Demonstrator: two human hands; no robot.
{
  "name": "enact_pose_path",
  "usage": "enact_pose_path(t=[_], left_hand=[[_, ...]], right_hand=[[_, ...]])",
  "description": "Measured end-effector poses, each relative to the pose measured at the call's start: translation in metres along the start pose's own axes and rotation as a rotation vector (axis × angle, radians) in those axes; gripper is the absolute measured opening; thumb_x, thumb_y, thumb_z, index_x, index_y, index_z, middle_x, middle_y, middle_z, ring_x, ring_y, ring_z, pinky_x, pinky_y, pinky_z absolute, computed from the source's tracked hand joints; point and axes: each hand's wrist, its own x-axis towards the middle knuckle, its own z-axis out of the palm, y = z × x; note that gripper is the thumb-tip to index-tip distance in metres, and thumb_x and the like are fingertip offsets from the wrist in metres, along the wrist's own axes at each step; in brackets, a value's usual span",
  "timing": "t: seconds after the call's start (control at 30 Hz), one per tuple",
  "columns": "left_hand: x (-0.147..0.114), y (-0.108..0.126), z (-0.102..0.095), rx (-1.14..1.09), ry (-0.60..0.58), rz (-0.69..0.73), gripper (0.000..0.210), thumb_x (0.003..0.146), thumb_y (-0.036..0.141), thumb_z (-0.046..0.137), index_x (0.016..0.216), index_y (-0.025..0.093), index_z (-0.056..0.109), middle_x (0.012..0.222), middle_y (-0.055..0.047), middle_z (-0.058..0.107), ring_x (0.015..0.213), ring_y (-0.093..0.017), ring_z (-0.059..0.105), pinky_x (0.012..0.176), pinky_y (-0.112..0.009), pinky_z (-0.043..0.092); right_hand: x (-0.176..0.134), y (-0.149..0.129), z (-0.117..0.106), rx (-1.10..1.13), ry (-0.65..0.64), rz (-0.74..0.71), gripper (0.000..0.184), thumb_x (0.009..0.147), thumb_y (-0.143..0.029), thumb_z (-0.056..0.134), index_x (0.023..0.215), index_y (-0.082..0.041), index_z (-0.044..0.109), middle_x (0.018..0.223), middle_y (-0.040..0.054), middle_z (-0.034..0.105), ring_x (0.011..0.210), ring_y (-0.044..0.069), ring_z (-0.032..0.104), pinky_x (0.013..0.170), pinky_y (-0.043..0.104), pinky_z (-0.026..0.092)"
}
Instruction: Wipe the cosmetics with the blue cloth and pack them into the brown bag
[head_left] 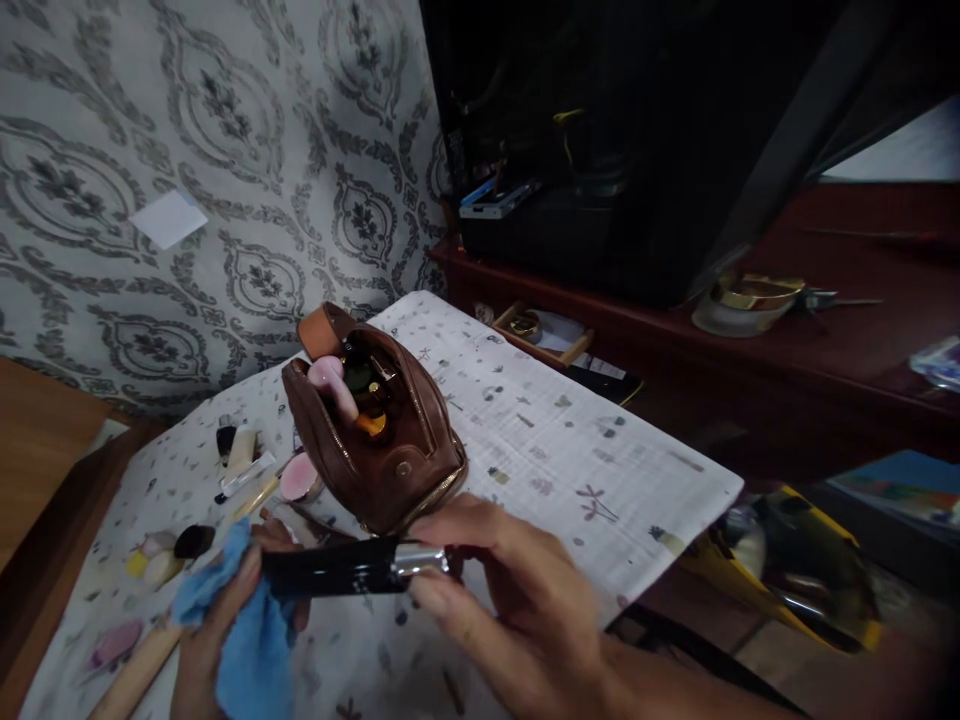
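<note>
In the lower centre of the frame, the left hand point(219, 618) gripped a blue cloth point(256, 645) and a glossy black tube point(337, 569); the right hand point(517, 590) pinched its silver end point(420, 559). Mid-frame, an open brown bag point(442, 440) sat on the counter point(637, 475).

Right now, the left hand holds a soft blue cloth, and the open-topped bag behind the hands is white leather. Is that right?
Not quite: the head view shows that the bag is brown, not white. It is open-topped, and the left hand does hold the soft blue cloth.
</note>
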Motion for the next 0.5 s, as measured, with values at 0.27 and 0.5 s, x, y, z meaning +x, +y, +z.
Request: enact_pose_path(t=[0.27, 0.5], left_hand=[[-0.015, -0.003, 0.024, 0.129, 0.076, 0.022, 0.034, 0.061, 0.045, 0.084, 0.076, 0.018, 0.070, 0.067, -0.003, 0.063, 0.055, -0.017, 0.058, 0.042, -0.024, 0.043], [0.003, -0.017, 0.012, 0.131, 0.032, 0.086, 0.036, 0.060, 0.041, 0.086, 0.083, 0.016, 0.072, 0.075, -0.005, 0.068, 0.062, -0.019, 0.063, 0.046, -0.022, 0.048]], right_hand=[[0.003, -0.003, -0.025, -0.048, 0.062, 0.038, 0.021, 0.092, -0.019, 0.061, 0.111, -0.028, 0.061, 0.083, 0.0023, 0.067, 0.069, 0.014, 0.062, 0.059, 0.027, 0.056], [-0.003, 0.002, -0.020, -0.048, 0.093, 0.033, 0.019, 0.091, -0.019, 0.063, 0.108, -0.027, 0.062, 0.077, 0.0011, 0.067, 0.067, 0.014, 0.063, 0.057, 0.027, 0.055]])
